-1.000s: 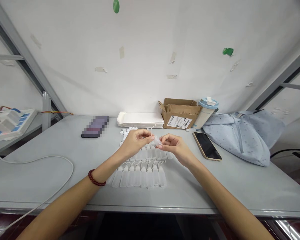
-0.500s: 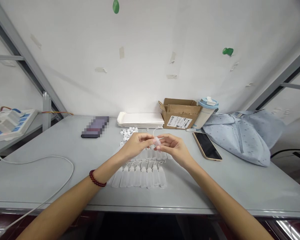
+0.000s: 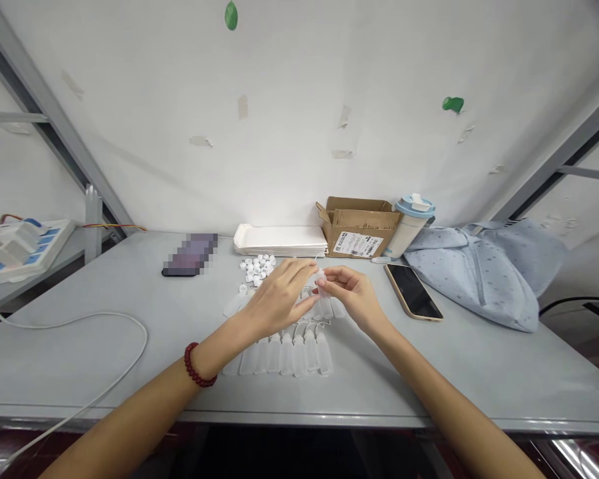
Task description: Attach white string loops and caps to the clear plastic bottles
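My right hand pinches a small translucent squeeze bottle between thumb and fingers, above the table. A thin white tube sticks up from the top of this bottle. Close to it on the left, my left hand has its fingers stretched and its thumb apart, its fingertips near the bottle's top; whether they touch is unclear. Nearer to me lies a row of similar bottles with bent thin tubes. More bottles lie in a second row behind, partly hidden by my hands. Several small white caps are heaped beyond my left hand.
A stack of white trays, an open cardboard box and a lidded cup stand along the wall. A phone and a light blue bag lie right. A dark, blurred-out device and a white cable lie left.
My left hand's fingers have come off their pinch at the bottle's top and spread, its palm turned down. My right hand still holds the bottle, now more upright.
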Tool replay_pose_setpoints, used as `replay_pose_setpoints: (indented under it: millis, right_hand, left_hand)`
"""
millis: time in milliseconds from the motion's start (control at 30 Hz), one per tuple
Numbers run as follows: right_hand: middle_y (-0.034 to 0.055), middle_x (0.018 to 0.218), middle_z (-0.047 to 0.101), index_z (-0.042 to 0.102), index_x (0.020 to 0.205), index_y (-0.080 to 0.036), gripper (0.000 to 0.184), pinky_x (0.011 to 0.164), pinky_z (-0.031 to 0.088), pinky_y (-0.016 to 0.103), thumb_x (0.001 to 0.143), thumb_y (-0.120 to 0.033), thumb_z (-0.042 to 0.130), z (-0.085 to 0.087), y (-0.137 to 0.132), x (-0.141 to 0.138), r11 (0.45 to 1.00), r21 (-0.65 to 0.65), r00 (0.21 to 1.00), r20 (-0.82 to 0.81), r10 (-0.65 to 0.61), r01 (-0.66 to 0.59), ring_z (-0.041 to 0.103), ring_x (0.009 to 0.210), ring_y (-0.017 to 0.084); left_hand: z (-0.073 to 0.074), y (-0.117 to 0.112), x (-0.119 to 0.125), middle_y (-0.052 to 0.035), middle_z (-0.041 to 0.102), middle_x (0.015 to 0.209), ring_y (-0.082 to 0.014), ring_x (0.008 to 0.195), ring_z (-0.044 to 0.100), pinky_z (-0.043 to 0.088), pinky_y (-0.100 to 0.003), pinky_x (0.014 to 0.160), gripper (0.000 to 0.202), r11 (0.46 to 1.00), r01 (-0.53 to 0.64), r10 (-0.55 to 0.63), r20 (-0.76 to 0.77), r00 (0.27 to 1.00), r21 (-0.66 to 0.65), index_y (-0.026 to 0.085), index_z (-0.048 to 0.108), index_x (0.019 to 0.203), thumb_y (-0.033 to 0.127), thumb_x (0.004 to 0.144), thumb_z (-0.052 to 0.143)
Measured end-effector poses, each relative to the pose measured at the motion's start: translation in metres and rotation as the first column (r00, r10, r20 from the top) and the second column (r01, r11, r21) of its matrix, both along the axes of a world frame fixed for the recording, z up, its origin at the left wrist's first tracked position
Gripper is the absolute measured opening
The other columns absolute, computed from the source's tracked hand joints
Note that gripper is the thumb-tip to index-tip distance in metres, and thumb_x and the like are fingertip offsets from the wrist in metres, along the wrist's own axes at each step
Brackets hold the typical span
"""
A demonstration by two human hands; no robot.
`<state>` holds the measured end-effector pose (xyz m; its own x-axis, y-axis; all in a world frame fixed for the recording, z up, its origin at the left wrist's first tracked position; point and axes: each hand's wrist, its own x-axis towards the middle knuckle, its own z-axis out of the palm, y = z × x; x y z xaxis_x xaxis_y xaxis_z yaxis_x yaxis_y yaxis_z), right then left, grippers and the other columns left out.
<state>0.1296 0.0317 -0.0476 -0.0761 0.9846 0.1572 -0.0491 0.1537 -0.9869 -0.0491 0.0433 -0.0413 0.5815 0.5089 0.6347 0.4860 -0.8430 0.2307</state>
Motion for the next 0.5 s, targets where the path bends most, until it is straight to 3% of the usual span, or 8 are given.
replay_pose_setpoints:
  millis: [200,300,400,500]
  right_hand:
    - [0.0034,0.072,0.068,0.061,0.080,-0.017,0.032,0.064,0.051,0.033,0.063,-0.039,0.076,-0.002,-0.002,-0.004,0.999,-0.031,1.000,0.008,0.012,-0.012,0.067,0.069,0.020]
    - [0.0024,0.069,0.066,0.061,0.075,-0.016,0.030,0.061,0.050,0.029,0.065,-0.040,0.075,0.004,-0.001,0.000,0.998,-0.035,0.995,0.087,0.051,-0.048,0.064,0.065,0.016]
    - [0.0004,0.063,0.063,0.063,0.071,-0.015,0.026,0.059,0.050,0.026,0.068,-0.040,0.072,0.015,-0.001,0.015,0.976,-0.112,0.951,0.228,0.209,-0.188,0.059,0.059,0.012]
    - [0.0017,0.064,0.065,0.066,0.075,-0.015,0.023,0.062,0.052,0.027,0.074,-0.038,0.067,0.028,-0.002,0.035,0.876,-0.259,0.831,0.294,0.472,-0.406,0.061,0.061,0.013]
  left_hand:
    - [0.001,-0.002,0.004,-0.0136,0.058,0.112,-0.0278,0.107,0.050,0.045,-0.044,0.086,0.033,0.999,0.028,-0.026,-0.049,0.998,0.043,0.013,0.051,0.112,0.024,0.082,0.057]
    - [0.003,-0.006,0.005,-0.0128,0.059,0.108,-0.0275,0.106,0.050,0.044,-0.044,0.086,0.029,0.999,0.047,-0.047,-0.033,0.998,0.010,0.014,0.053,0.109,0.023,0.081,0.056]
    - [0.007,-0.014,0.006,-0.0100,0.060,0.103,-0.0261,0.103,0.049,0.044,-0.041,0.085,0.029,0.991,0.098,-0.101,-0.037,0.994,-0.093,0.016,0.054,0.106,0.025,0.079,0.059]
    - [0.009,-0.025,0.010,-0.0075,0.061,0.102,-0.0240,0.101,0.049,0.045,-0.037,0.085,0.027,0.962,0.174,-0.187,-0.046,0.981,-0.209,0.017,0.056,0.104,0.025,0.079,0.061]
